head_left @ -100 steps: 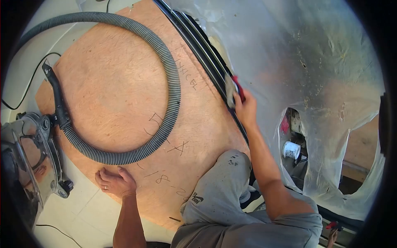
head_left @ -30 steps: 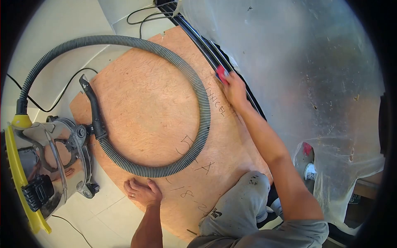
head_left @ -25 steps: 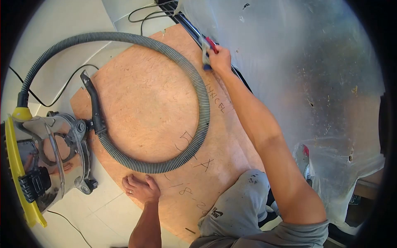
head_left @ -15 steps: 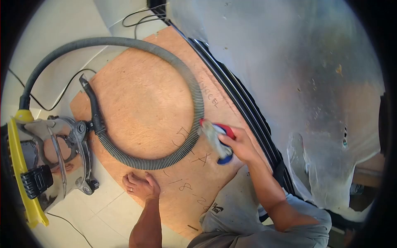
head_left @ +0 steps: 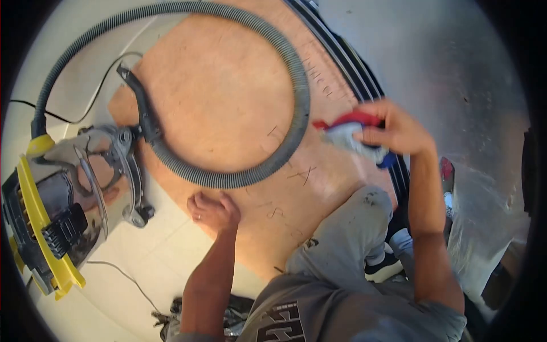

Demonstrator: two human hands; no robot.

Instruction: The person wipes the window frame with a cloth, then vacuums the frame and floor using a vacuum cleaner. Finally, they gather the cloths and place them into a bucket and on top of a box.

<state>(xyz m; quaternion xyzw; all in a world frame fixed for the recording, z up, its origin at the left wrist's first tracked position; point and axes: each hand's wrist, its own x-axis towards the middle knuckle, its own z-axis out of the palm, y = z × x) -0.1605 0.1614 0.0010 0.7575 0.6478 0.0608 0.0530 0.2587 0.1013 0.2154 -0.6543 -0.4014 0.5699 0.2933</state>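
1. Since the frame half a second back, the right hand has carried the cloth bundle off the hose and toward the dark rails; the camera's view has shifted too.
2. That hand is closed, its thumb pressed against the near side of the bundle and its fingers curled over the top; red and pale folds poke out to one side, a blue part hangs below.
3. Wadded like this, the bundle should be light, soft and limp, with nothing in it likely to break. Motion blurs it, so whether it is damp or slippery I cannot tell.
4. Best hold would be a full grasp around the thick middle; pinched by a loose end, it would probably unfold and flop.
5. It is over the right side of the plywood board, between hose and rails; whether it touches the wood is unclear.
6. The left hand lies loosely spread at the board's edge, gripping nothing, just below the hose.
7. Farther out, the hose curves across the board to the vacuum; plastic sheeting covers the area beyond the rails.
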